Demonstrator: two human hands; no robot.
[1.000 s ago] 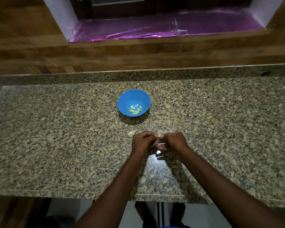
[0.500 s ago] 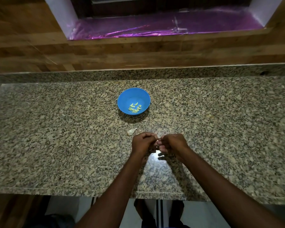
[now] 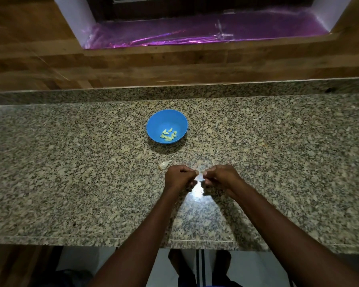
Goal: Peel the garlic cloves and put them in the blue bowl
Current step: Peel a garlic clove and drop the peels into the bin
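Note:
The blue bowl (image 3: 153,121) stands on the granite counter (image 3: 71,183) and holds several peeled, pale yellow garlic cloves (image 3: 168,135). An unpeeled clove (image 3: 164,164) lies on the counter between the bowl and my left hand (image 3: 179,179), just to that hand's upper left. My right hand (image 3: 221,176) is level with the left. Both hands are curled with thumb and forefinger pinched, and a narrow gap separates the tips. A small pale bit shows at each pinch. The fingers hide most of the clove and skin.
A raised granite lip and a wooden wall (image 3: 174,65) run behind the counter, with a purple foil-lined ledge (image 3: 195,32) above. The counter's front edge (image 3: 112,240) is near my body. A bright glare spot (image 3: 197,191) lies just below my hands.
My hands were pressed together around the clove and have drawn slightly apart, opening a small gap between the fingertips. The bowl and the loose clove have not moved.

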